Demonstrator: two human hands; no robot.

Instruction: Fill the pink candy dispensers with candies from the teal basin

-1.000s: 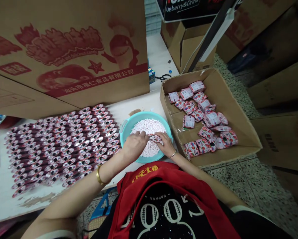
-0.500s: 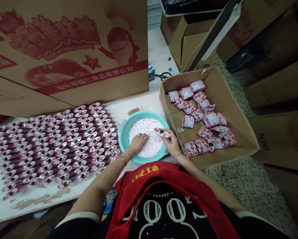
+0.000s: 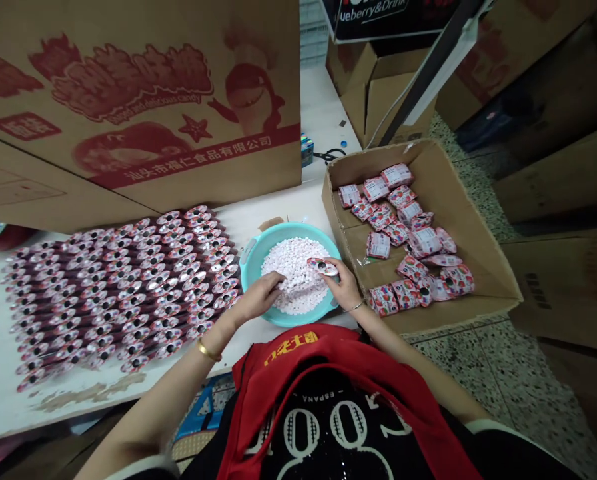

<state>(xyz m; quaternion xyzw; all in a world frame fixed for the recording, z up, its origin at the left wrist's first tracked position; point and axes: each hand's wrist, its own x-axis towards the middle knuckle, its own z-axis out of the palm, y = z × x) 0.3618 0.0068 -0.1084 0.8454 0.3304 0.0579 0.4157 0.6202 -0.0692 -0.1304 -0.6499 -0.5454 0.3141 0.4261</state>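
A turquoise basin (image 3: 251, 259) full of small white candy pellets (image 3: 298, 251) stands in front of me. My right hand (image 3: 344, 288), at the basin's right rim, grips a red-and-white candy pack (image 3: 322, 267). The pack's oval end, with a dark round opening, faces up above the pellets. Over the basin's left side is my left hand (image 3: 262, 295), its fingers curled and pressed together at the tips; what they hold, if anything, is hidden. Rows of similar upright packs (image 3: 143, 287), oval ends up, fill the table on the left.
An open cardboard box (image 3: 478, 247) to the right holds several printed pouches (image 3: 423, 240). Behind the rows rises a large printed carton (image 3: 178, 160). Black scissors (image 3: 331, 156) lie at the back beside a small blue box (image 3: 306, 151). A slanted pole (image 3: 431, 73) stands at upper right.
My left hand has drawn back from the pellets toward the basin's left rim, its fingers now curled. My right hand holds the pack in nearly the same place. The view has shifted slightly.
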